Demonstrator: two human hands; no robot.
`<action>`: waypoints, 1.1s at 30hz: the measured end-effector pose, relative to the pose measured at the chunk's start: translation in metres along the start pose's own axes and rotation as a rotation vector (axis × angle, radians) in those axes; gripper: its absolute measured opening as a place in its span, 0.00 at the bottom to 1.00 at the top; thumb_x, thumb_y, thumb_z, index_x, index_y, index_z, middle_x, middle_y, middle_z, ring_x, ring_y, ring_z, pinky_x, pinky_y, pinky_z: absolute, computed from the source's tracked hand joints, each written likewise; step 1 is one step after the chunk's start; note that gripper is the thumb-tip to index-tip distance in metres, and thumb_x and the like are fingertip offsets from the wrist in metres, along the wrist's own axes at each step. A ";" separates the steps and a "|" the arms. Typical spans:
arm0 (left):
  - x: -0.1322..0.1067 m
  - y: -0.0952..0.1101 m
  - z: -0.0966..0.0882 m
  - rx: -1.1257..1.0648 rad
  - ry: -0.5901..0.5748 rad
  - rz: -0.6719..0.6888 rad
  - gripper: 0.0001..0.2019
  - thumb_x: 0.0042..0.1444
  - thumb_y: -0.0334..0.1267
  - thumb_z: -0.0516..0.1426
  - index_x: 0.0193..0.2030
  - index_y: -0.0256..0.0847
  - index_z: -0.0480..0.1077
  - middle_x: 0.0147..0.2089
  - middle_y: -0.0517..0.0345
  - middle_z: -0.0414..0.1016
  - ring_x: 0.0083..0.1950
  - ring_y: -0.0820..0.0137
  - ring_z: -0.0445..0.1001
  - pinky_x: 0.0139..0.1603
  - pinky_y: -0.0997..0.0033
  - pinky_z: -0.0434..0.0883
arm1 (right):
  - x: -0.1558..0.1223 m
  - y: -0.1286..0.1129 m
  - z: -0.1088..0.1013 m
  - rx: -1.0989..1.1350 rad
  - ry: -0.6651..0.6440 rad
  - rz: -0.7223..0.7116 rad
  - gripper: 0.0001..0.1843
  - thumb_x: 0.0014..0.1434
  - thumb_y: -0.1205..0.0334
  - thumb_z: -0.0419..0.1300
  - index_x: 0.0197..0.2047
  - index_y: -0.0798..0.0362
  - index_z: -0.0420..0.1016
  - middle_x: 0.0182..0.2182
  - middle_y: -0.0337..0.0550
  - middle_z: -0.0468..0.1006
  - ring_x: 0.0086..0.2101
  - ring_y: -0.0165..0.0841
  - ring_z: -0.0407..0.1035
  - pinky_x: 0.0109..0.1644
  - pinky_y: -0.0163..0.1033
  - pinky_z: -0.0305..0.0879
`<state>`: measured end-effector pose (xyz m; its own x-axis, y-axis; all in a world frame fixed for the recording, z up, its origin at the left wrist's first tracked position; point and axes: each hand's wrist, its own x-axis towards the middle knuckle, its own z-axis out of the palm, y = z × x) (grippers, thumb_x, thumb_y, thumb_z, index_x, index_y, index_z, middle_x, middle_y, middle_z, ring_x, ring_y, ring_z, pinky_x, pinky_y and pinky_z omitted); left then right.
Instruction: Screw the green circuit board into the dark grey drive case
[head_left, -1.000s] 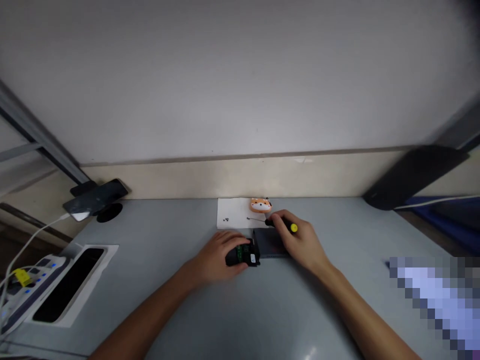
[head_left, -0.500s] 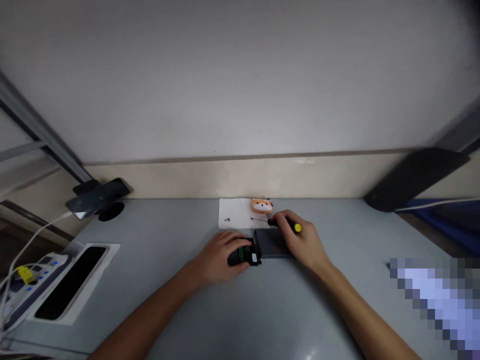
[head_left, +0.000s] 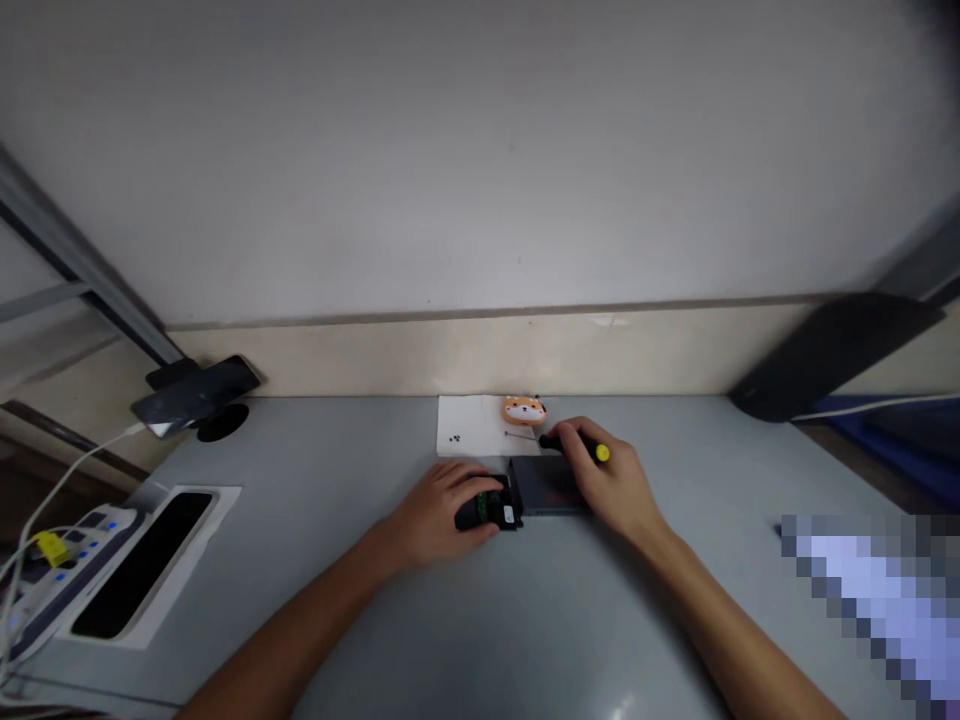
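Left hand (head_left: 435, 515) pins small black gadget (head_left: 491, 512) flat on desk (head_left: 525, 620), steadying it. Right hand (head_left: 607, 485) grips screwdriver (head_left: 577, 446) just behind gadget, tip resting on white paper (head_left: 469, 430) where loose screws (head_left: 454, 438) lie gathered.

Orange-white figurine (head_left: 523, 409); yellow-capped black screwdriver (head_left: 581, 447); grey table (head_left: 315, 560).
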<state>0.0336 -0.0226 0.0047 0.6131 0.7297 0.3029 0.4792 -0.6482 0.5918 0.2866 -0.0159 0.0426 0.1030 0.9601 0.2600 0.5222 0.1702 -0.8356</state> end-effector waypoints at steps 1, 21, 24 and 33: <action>0.000 0.000 0.000 0.000 0.000 0.003 0.25 0.56 0.35 0.67 0.60 0.53 0.71 0.63 0.57 0.72 0.65 0.60 0.69 0.69 0.53 0.65 | 0.000 0.001 0.000 -0.011 0.006 -0.012 0.22 0.69 0.43 0.53 0.39 0.50 0.79 0.35 0.43 0.81 0.34 0.37 0.72 0.38 0.39 0.69; 0.001 -0.004 0.002 0.003 0.002 -0.008 0.25 0.57 0.37 0.66 0.61 0.52 0.70 0.63 0.56 0.72 0.65 0.59 0.69 0.69 0.53 0.66 | 0.002 0.001 -0.002 0.051 0.061 0.018 0.25 0.68 0.41 0.52 0.36 0.52 0.80 0.30 0.44 0.79 0.30 0.35 0.70 0.32 0.37 0.65; 0.001 -0.004 0.002 0.004 -0.002 -0.017 0.26 0.56 0.37 0.67 0.61 0.53 0.69 0.63 0.57 0.72 0.65 0.59 0.69 0.69 0.52 0.65 | 0.001 0.000 0.005 0.177 0.080 0.078 0.25 0.67 0.40 0.52 0.37 0.51 0.78 0.34 0.44 0.80 0.32 0.36 0.70 0.33 0.37 0.67; 0.001 -0.003 0.002 0.034 0.012 0.018 0.24 0.57 0.36 0.66 0.60 0.52 0.70 0.61 0.56 0.74 0.64 0.59 0.70 0.67 0.53 0.67 | 0.004 0.004 0.015 0.404 0.067 0.289 0.28 0.65 0.34 0.52 0.39 0.51 0.76 0.25 0.40 0.73 0.25 0.33 0.65 0.29 0.36 0.66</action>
<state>0.0342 -0.0201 0.0019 0.6144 0.7202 0.3223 0.4891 -0.6681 0.5607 0.2759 -0.0085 0.0329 0.2559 0.9667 0.0094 0.0959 -0.0157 -0.9953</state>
